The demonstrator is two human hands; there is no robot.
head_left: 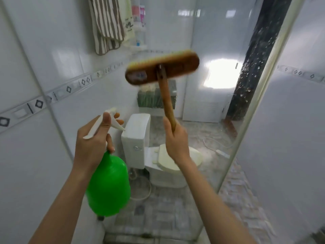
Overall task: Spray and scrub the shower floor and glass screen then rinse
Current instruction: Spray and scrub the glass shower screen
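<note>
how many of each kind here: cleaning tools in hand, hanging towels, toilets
cleaning tools: 2 (green spray bottle in left hand, scrub brush in right hand)
hanging towels: 2 (striped towel, cream towel)
toilet: 1
total: 5

No readable text, towel (129, 23) lettering blurred

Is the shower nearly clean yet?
Not yet. Droplets on the glass screen suggest spraying has started. Right now the left hand grips the green spray bottle and the right hand holds the brush raised. Scrubbing the floor and rinsing seem still to come.
</note>
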